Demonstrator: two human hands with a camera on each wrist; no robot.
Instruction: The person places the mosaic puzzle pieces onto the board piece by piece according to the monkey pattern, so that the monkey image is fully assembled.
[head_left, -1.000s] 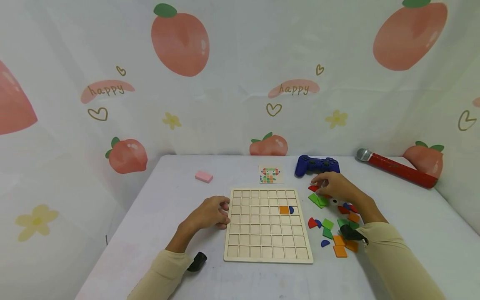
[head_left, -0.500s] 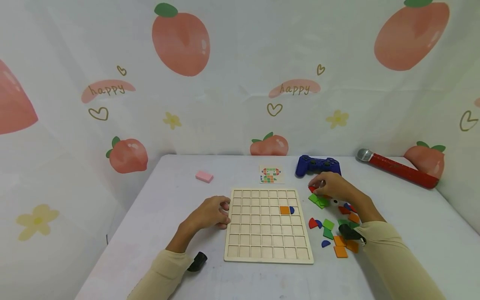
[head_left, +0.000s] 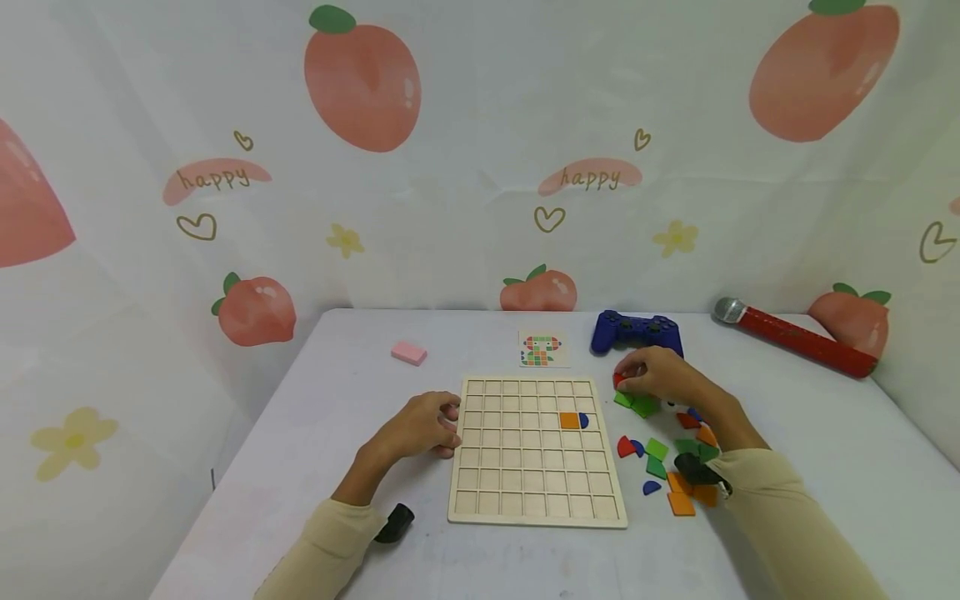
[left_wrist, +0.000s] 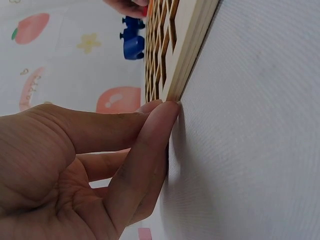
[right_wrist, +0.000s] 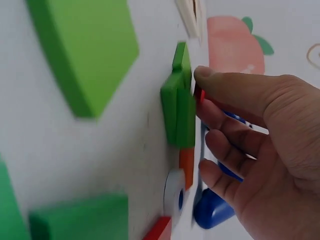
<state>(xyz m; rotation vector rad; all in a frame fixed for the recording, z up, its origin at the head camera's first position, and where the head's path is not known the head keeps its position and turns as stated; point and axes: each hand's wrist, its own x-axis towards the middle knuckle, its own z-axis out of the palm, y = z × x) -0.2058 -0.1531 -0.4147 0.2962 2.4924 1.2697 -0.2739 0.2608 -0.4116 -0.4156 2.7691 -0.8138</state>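
Note:
My left hand (head_left: 422, 427) is at the left edge of a wooden grid board (head_left: 510, 479), thumb and fingertips gripping its rim in the left wrist view. An orange square tile (head_left: 569, 421) and a blue half-round tile (head_left: 584, 421) lie side by side in the board's right part. To the right of the board's far corner, my right hand (head_left: 662, 373) pinches a small red tile (right_wrist: 199, 94) between thumb and index finger; its outline is mostly hidden. Light green tiles (right_wrist: 179, 107) lie close below those fingertips, overlapping one another.
Loose orange (head_left: 681, 504), red (head_left: 626, 447), blue and green tiles lie right of the board. Behind are a pattern card (head_left: 543, 350), a blue game controller (head_left: 626, 327) and a red microphone (head_left: 802, 337). A pink block (head_left: 408, 353) sits at the back left.
My right hand has moved slightly left and toward me, and now pinches the red tile. The light green tiles beneath it have shifted a little. The left hand stays put.

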